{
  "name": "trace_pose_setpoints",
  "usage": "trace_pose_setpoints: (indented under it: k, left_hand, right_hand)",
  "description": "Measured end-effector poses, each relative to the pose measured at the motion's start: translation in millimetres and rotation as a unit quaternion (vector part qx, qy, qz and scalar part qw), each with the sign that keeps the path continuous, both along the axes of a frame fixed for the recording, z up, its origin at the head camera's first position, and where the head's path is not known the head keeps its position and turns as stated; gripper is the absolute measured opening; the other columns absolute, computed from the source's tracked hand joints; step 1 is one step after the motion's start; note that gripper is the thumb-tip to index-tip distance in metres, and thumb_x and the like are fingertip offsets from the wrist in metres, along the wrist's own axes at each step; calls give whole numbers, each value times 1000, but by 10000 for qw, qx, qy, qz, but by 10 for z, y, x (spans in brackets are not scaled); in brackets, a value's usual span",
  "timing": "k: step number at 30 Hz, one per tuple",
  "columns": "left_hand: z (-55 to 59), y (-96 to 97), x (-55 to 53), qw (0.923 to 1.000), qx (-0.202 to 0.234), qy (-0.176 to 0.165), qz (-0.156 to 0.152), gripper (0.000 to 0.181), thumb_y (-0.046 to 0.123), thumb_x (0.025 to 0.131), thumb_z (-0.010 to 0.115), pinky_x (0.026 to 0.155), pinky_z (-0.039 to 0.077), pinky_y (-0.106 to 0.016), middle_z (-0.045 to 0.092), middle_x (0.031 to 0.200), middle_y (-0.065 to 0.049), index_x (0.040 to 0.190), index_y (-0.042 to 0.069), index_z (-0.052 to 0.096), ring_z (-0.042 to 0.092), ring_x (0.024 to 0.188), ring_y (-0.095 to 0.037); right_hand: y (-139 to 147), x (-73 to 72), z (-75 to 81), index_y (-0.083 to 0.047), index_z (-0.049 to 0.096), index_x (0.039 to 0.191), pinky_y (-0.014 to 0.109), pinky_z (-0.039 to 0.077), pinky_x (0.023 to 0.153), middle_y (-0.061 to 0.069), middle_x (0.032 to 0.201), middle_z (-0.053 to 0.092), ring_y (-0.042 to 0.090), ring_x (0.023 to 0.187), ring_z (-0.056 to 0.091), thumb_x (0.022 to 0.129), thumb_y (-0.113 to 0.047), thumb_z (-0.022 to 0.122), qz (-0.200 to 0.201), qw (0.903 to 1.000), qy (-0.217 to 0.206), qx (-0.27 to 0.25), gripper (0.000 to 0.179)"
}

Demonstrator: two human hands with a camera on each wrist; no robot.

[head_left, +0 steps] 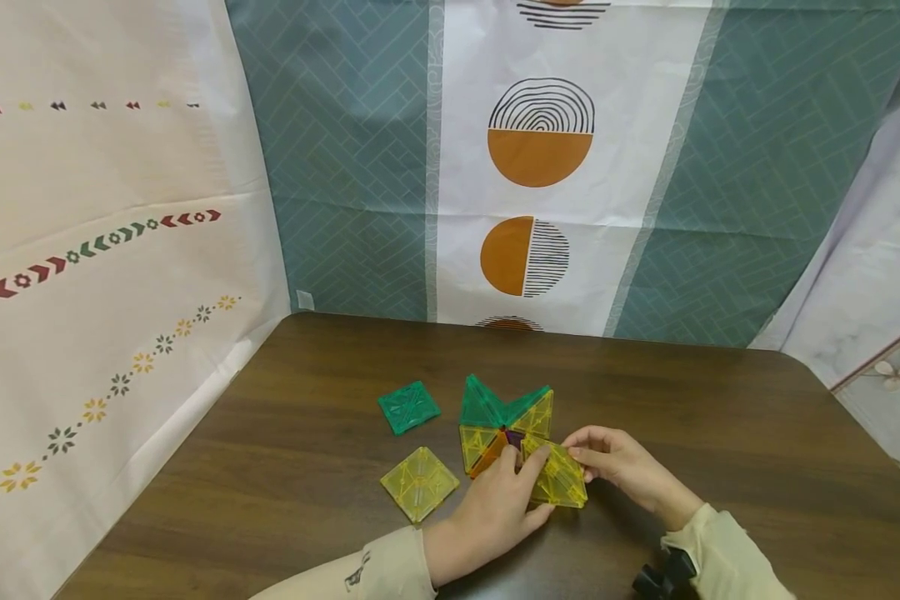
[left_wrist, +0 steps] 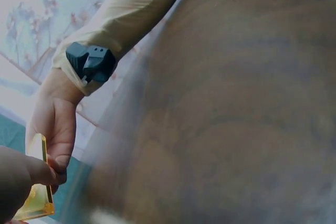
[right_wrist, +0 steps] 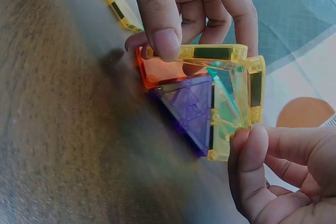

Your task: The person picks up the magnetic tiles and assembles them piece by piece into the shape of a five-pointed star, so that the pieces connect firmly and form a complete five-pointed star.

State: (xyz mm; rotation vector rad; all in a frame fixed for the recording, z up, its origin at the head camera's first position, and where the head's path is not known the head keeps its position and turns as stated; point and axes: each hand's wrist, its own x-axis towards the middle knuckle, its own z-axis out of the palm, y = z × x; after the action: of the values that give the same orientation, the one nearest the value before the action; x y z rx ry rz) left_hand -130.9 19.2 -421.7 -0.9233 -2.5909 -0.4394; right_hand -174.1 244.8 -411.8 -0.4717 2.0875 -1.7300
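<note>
My left hand grips a yellow magnetic tile at the front right of a small tile build. Opposite it, my right hand pinches the edge of a second yellow magnetic tile, fingertips at its corner. These two tiles meet at an angle in the right wrist view. Beside them are a purple triangle tile and an orange tile. Green triangle tiles point outward at the back of the build. The left hand partly hides the front of the build.
A loose green square tile and a loose yellow square tile lie left of the build on the brown wooden table. Patterned cloth hangs behind the table. A black wrist camera sits on the right sleeve.
</note>
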Motion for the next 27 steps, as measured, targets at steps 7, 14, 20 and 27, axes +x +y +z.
trace_pose_setpoints:
  k: [7, 14, 20, 27]
  left_hand:
    - [-29, 2, -18, 9994, -182, -49, 302, 64, 44, 80, 75, 44, 37, -14, 56, 92, -9, 131, 13, 52, 51, 58, -8]
    - [3, 20, -63, 9981, -275, -188, 518, 61, 45, 80, 75, 46, 42, -19, 58, 93, -9, 127, 13, 53, 56, 59, -13]
    - [42, 56, -88, 9966, -310, -454, 607, 59, 44, 81, 75, 48, 45, -21, 59, 96, -11, 125, 10, 54, 60, 62, -16]
    - [61, 96, -97, 9939, -530, -439, 859, 56, 47, 83, 72, 49, 47, -23, 59, 95, -11, 122, 11, 53, 62, 65, -17]
  right_hand:
    - [-75, -59, -18, 15, 53, 113, 19, 51, 64, -2, 89, 60, 5, 70, 53, 97, -14, 56, -76, 9997, 10, 234, 34]
    - [-108, -178, -16, 17, 53, 115, 20, 50, 64, 1, 89, 59, 6, 69, 52, 97, -10, 55, -130, 9988, 53, 470, 33]
    - [-119, -241, 5, 16, 55, 113, 21, 49, 62, 1, 88, 59, 7, 67, 51, 97, -9, 55, -126, 9977, 82, 654, 31]
    - [-153, -267, 10, 16, 56, 112, 21, 48, 61, -1, 87, 59, 7, 66, 49, 97, -10, 55, -120, 9977, 84, 667, 31]
